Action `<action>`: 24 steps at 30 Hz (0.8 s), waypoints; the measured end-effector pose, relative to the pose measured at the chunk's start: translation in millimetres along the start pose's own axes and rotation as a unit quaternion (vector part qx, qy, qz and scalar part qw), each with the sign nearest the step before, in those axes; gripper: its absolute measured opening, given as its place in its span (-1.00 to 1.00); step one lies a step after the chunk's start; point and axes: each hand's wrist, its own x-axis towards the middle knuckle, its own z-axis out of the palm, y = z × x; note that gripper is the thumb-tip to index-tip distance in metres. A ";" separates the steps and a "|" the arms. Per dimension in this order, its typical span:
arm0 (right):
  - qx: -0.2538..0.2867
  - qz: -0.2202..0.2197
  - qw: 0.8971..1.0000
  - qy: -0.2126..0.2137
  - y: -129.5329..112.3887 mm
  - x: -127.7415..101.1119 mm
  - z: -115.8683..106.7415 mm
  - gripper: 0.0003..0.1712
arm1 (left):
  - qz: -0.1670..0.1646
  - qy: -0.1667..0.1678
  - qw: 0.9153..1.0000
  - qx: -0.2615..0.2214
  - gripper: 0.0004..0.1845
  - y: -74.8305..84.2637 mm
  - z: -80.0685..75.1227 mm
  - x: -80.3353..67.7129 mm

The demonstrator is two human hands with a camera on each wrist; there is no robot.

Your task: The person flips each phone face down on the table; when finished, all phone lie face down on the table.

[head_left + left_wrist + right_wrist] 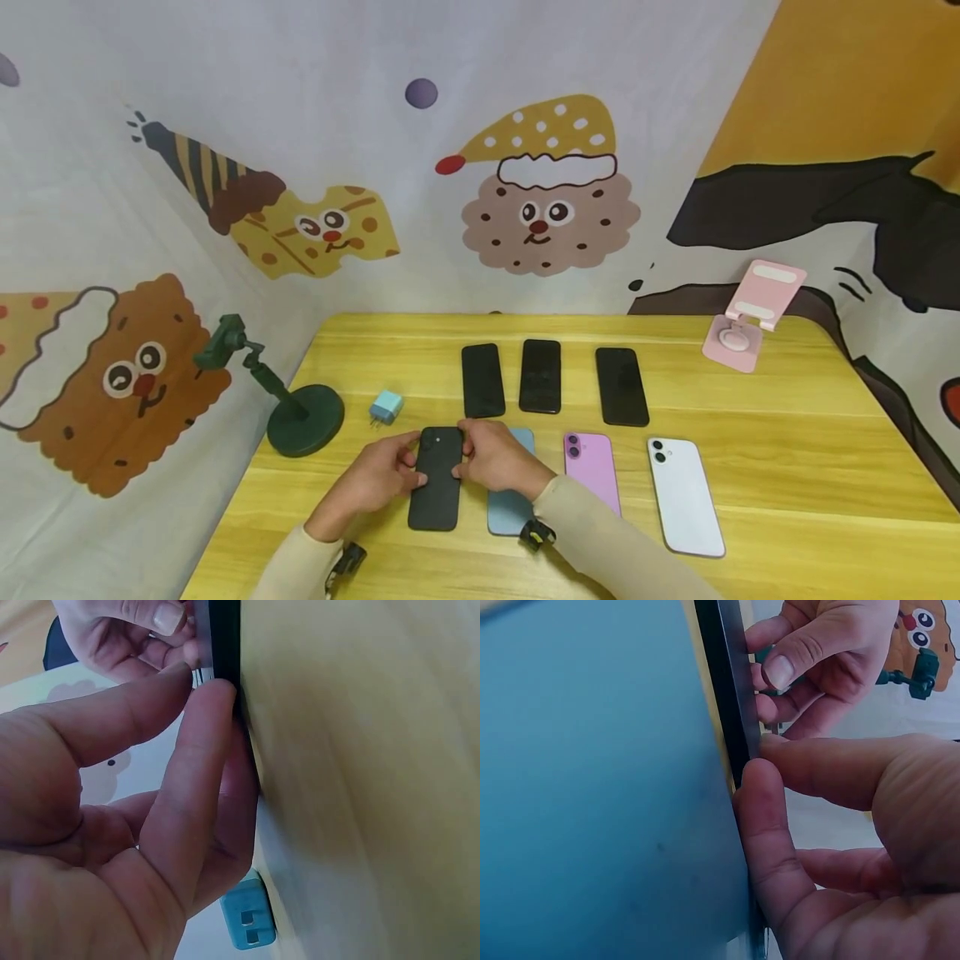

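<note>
A black phone (435,493) lies back up at the left end of the front row on the yellow table (787,467). My left hand (384,477) grips its left edge, thumb and fingers pinching the thin side (223,645). On the opposite edge (731,690), my right hand (491,458) holds it the same way. A blue phone (510,508) lies just right of it, partly under my right wrist, and fills the right wrist view (592,787).
A purple phone (592,471) and a white phone (684,496) continue the front row. Three black phones (540,377) lie screen up behind. A blue charger (386,408), a green stand (300,421) and a pink stand (746,321) sit around them.
</note>
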 end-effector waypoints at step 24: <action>0.092 -0.032 0.995 0.015 7.3 -9.5 -29.4 -0.39 | 0.082 0.008 0.996 0.046 -0.50 30.7 0.6 13.2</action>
